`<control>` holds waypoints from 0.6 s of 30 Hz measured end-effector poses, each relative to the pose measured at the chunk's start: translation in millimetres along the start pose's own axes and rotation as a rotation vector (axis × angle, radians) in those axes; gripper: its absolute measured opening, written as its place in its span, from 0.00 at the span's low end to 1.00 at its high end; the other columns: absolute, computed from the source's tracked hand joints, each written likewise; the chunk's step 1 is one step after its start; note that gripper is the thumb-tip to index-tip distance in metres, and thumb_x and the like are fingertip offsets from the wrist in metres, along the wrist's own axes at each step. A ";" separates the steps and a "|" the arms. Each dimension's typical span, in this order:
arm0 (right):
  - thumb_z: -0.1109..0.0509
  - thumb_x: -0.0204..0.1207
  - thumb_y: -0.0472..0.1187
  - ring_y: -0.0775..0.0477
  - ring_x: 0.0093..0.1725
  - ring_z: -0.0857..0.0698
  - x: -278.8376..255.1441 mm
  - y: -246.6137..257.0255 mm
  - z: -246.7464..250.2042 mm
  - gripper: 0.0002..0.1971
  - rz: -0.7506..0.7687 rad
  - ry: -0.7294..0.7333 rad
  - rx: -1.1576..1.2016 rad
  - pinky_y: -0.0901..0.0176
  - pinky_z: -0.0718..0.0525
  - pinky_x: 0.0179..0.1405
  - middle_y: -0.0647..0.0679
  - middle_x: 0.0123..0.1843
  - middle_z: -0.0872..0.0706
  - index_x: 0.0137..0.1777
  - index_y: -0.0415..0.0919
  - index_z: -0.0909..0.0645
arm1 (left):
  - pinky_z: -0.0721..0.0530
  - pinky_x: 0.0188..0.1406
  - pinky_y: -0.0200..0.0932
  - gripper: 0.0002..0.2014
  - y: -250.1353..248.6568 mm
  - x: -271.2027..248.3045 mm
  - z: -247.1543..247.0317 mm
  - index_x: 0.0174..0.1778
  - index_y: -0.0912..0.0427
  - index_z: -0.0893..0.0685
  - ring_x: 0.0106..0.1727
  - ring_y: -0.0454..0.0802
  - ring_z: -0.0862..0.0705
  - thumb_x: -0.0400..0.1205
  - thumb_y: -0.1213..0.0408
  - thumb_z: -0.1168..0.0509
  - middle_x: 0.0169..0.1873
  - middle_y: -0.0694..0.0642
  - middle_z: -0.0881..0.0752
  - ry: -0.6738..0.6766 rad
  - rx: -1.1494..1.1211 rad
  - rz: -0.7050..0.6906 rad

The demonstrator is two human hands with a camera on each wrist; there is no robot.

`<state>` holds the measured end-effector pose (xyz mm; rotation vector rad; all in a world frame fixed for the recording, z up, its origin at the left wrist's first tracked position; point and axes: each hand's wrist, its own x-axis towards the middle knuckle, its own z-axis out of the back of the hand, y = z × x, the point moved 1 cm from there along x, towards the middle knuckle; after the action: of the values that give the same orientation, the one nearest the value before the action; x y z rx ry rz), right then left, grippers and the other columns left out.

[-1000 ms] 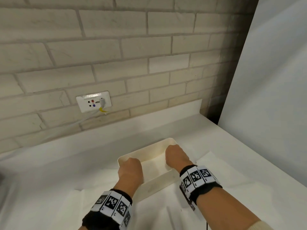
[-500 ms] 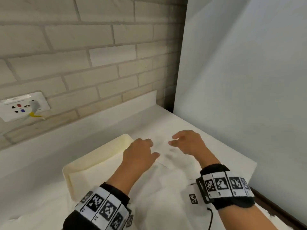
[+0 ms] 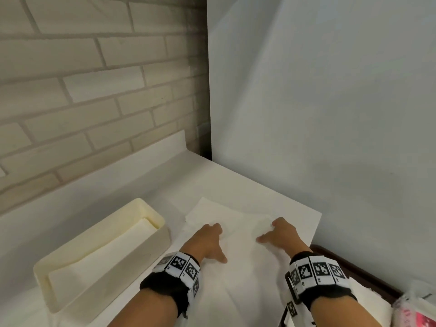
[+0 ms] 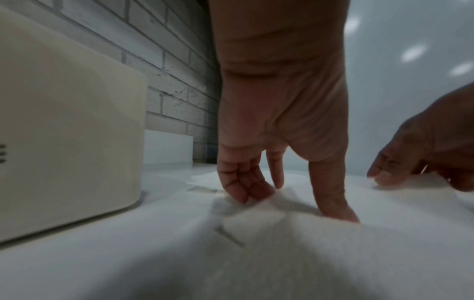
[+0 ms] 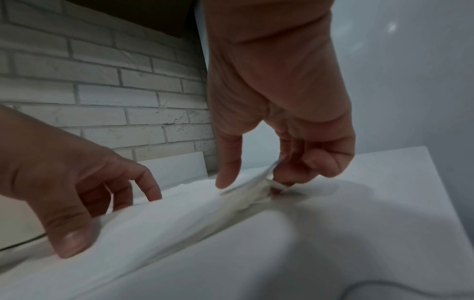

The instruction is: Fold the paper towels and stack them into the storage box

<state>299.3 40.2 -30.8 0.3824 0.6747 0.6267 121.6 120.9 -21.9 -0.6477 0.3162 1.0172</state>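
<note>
Hands [image 3: 207, 241] [image 3: 282, 234] on paper towel [image 3: 236, 267]; right fingers [image 5: 282, 172] seemingly pinching it.

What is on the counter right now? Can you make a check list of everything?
Surface: white counter, paper-covered near the hands.
Job's things: cream storage box at left with folded towel inside; loose paper towel lying flat beside it.
Clutter: pink packet, lower right.
Hands: left hand fingers touch the paper; right hand pinches a towel edge.
Cables: thin black cord from right wristband.
Surroundings: brick wall, grey panel.
</note>
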 end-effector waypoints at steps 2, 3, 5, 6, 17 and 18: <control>0.20 0.65 0.43 0.42 0.70 0.25 2.9 -0.9 -1.9 0.35 -0.019 0.028 -0.025 0.58 0.25 0.61 0.41 0.70 0.23 0.70 0.34 0.30 | 0.22 0.64 0.47 0.39 2.0 3.7 -2.9 0.72 0.56 0.34 0.67 0.56 0.23 0.68 0.58 0.22 0.68 0.57 0.26 0.009 -0.021 0.019; 0.20 0.64 0.42 0.42 0.70 0.25 3.9 -1.7 -3.3 0.35 -0.021 0.041 -0.036 0.59 0.25 0.59 0.42 0.69 0.22 0.69 0.34 0.29 | 0.22 0.64 0.47 0.37 2.1 4.4 -3.1 0.70 0.56 0.32 0.66 0.56 0.23 0.68 0.58 0.22 0.67 0.56 0.25 0.017 -0.023 0.029; 0.19 0.64 0.41 0.44 0.70 0.24 4.5 -3.7 -4.4 0.34 -0.021 0.058 -0.041 0.61 0.27 0.57 0.43 0.69 0.22 0.69 0.35 0.29 | 0.24 0.66 0.47 0.31 2.2 5.2 -2.7 0.67 0.57 0.27 0.67 0.57 0.23 0.70 0.56 0.23 0.66 0.56 0.23 0.034 0.046 0.041; 0.19 0.64 0.41 0.44 0.69 0.24 4.2 -4.4 -3.8 0.34 -0.024 0.062 -0.032 0.62 0.27 0.57 0.43 0.69 0.22 0.69 0.35 0.29 | 0.26 0.68 0.48 0.30 2.0 6.1 -2.2 0.66 0.60 0.25 0.68 0.58 0.23 0.71 0.55 0.25 0.66 0.58 0.21 0.037 0.084 0.044; 0.27 0.74 0.41 0.49 0.24 0.28 14.9 -15.0 7.6 0.13 -0.200 0.108 0.446 0.62 0.35 0.22 0.43 0.33 0.19 0.37 0.35 0.27 | 0.20 0.56 0.41 0.18 3.8 34.6 37.2 0.60 0.55 0.19 0.61 0.53 0.19 0.75 0.58 0.29 0.60 0.54 0.17 -0.294 -0.317 0.033; 0.28 0.75 0.38 0.50 0.19 0.29 15.0 -14.9 3.7 0.12 -0.242 0.115 0.574 0.65 0.37 0.18 0.41 0.31 0.18 0.36 0.34 0.26 | 0.21 0.62 0.45 0.22 5.8 37.3 36.4 0.66 0.55 0.23 0.64 0.55 0.20 0.76 0.57 0.30 0.63 0.55 0.18 -0.370 -0.364 0.067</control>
<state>317.1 38.2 -42.7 0.7867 0.9945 0.2144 133.5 171.6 -15.6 -0.7613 -0.1777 1.2477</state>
